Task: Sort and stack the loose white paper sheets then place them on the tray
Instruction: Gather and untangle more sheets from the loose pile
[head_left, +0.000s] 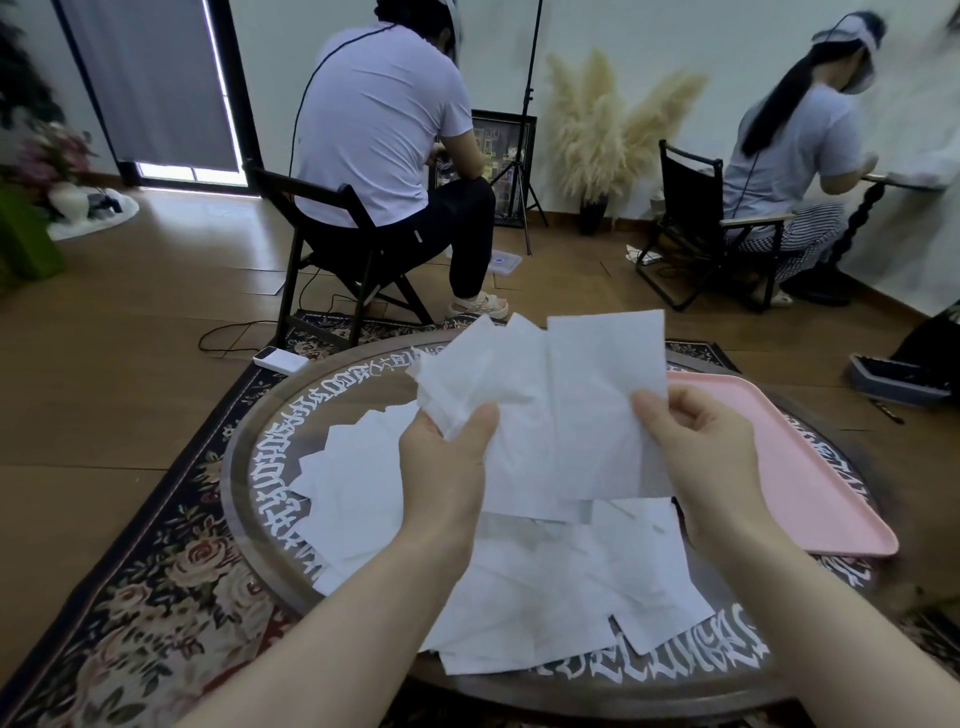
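Above the round table, my left hand (447, 462) grips a loose bunch of white paper sheets (478, 374) by their lower left corner. My right hand (701, 452) pinches one flat white sheet (602, 405) by its right edge, overlapping the bunch. Several more white sheets (550, 582) lie scattered on the tabletop below both hands. A pink tray (810, 483) rests on the right side of the table, with nothing visible in it.
The round glass-topped table (270, 452) with white lettering stands on a floral rug (156, 571). A white power bank (280, 359) lies on the floor behind it. Two people sit on folding chairs (332, 244) farther back, facing away.
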